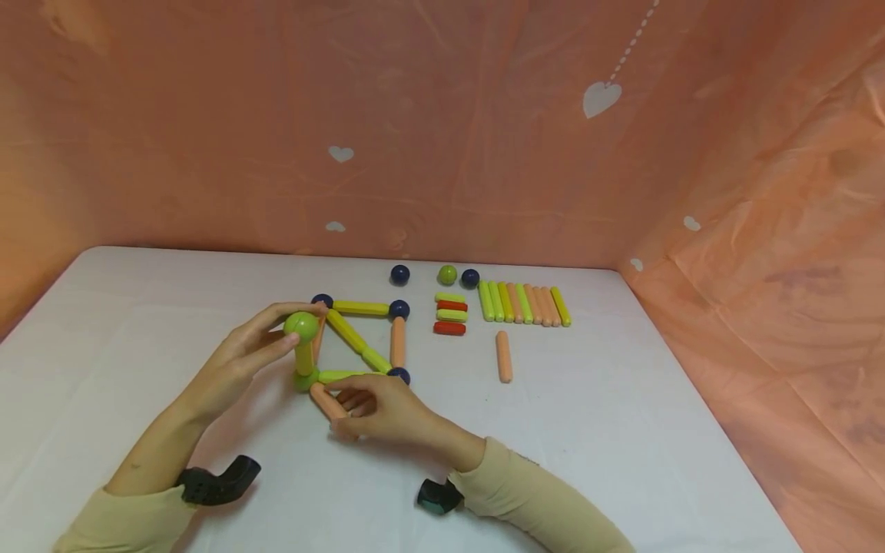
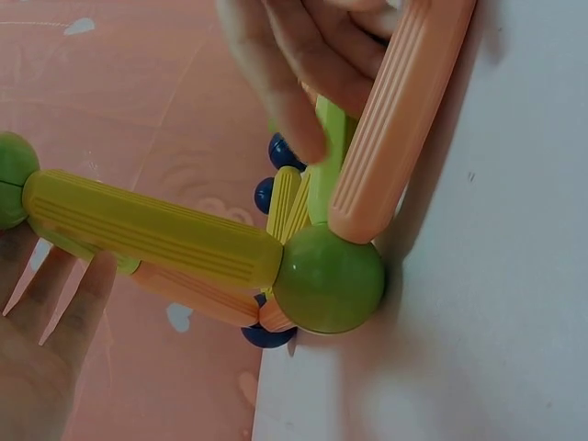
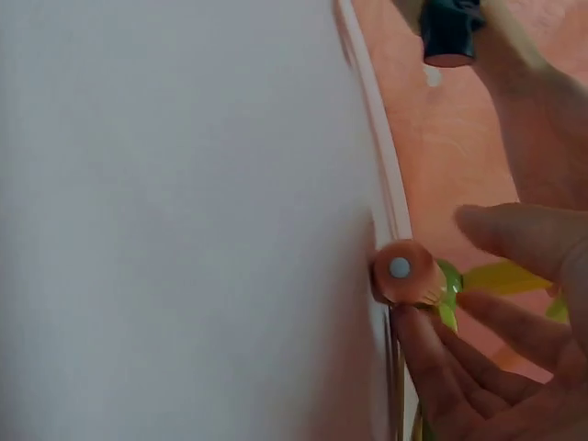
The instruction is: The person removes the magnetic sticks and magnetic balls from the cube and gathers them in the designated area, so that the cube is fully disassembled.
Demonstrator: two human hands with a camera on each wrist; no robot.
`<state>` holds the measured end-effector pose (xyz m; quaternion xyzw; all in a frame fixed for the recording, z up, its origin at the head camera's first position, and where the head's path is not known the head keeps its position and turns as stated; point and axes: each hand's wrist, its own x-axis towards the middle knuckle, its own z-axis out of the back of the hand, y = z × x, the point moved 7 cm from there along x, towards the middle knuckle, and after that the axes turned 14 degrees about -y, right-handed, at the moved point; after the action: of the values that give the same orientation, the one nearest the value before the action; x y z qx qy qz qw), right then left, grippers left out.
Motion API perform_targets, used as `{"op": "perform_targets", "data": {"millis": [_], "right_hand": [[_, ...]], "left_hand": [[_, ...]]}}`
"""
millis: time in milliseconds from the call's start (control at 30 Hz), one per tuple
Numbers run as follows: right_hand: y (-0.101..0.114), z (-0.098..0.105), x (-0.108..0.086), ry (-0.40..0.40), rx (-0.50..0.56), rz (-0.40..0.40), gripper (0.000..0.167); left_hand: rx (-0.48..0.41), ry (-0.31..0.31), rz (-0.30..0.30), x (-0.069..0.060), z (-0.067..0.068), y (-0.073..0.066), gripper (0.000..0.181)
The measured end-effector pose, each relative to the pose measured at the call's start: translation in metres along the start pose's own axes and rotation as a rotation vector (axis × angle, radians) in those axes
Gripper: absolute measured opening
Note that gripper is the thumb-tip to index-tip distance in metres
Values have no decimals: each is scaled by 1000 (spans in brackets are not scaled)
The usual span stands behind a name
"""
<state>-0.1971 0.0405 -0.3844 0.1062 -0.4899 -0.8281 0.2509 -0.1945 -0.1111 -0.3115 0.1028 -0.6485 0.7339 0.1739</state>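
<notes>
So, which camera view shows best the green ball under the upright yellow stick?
The left wrist view: the green ball is large there, its front uncovered, with the peach stick touching it. The head view shows it small; the right wrist view, only part, behind the stick's end.

Draped booth — white table [image 1: 588, 438], heart-print curtain [image 1: 449, 115]
</notes>
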Motion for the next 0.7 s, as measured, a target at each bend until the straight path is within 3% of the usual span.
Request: {"op": "perform_targets", "data": {"millis": [167, 267, 533, 700], "right_hand": [[8, -6, 1, 45, -205, 89, 59], [12, -7, 1, 62, -272, 134, 59], [11, -5, -4, 81, -280, 222, 45], [2, 1, -6, 71, -203, 148, 36]], "left_hand": [[-3, 1, -8, 0, -1, -1, 37], [-2, -4, -11, 0, 0, -1, 37], [18, -5, -18, -1, 1, -1, 37], [11, -4, -22, -1, 0, -2, 37]]}}
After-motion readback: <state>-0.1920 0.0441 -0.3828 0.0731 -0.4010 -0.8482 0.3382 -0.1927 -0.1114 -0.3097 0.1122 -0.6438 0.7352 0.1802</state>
